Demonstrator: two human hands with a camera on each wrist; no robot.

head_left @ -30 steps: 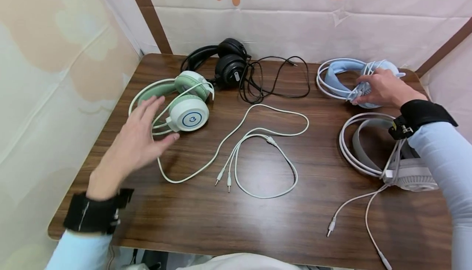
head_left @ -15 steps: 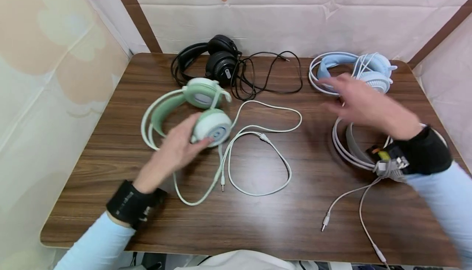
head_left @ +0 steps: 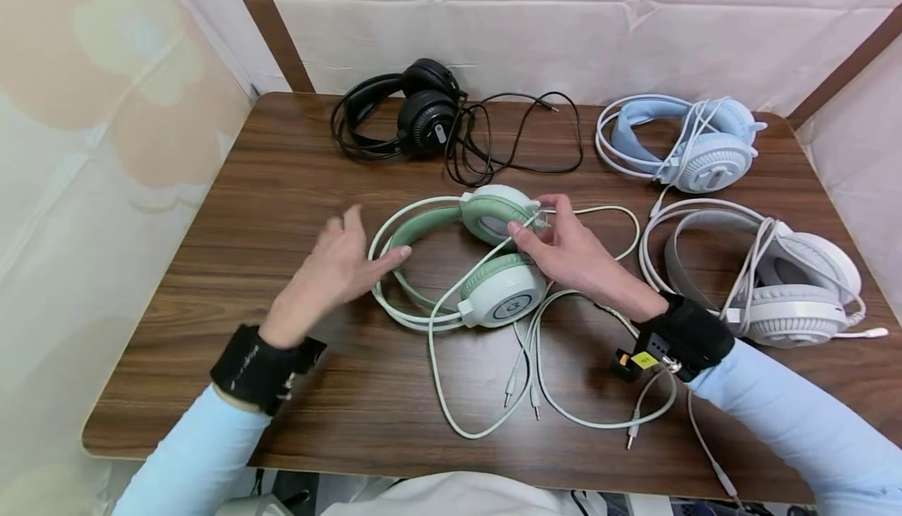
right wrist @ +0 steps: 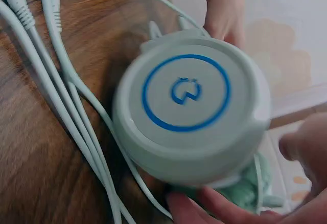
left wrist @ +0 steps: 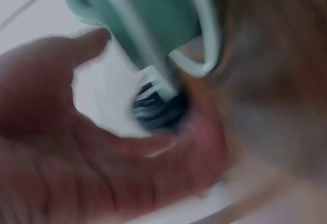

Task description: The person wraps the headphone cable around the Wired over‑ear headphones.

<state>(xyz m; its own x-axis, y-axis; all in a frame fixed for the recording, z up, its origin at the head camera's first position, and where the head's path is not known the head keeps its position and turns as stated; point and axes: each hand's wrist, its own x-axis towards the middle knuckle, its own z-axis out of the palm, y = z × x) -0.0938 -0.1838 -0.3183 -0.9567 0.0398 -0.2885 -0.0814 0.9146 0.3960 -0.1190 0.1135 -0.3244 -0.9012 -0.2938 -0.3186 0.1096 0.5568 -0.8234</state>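
A pair of green-and-white headphones [head_left: 502, 297] lies mid-table, headband to the left and ear cups to the right. My right hand [head_left: 571, 250] holds it by the far ear cup [head_left: 493, 214], thumb and fingers curled at its edge. In the right wrist view, the near ear cup [right wrist: 186, 106] with a blue ring fills the middle, my right fingers below it. My left hand [head_left: 331, 277] is just left of the headband [head_left: 423, 222], fingers loose and holding nothing. Blurred in the left wrist view, the green headband [left wrist: 153, 14] is beyond my left thumb. Its white cable [head_left: 437, 375] loops toward me.
Black headphones [head_left: 426, 120] with a tangled black cable [head_left: 521, 140] lie at the back. Light blue headphones [head_left: 712, 160] with a wrapped cable are back right. White headphones [head_left: 796, 312] lie in front of them, near my right forearm. A fabric wall [head_left: 493, 38] borders the table's back edge.
The green-and-white headphones have moved right to mid-table, cable included. My left hand took hold of them and let go. My right hand left the light blue headphones and now holds the green-and-white ones.
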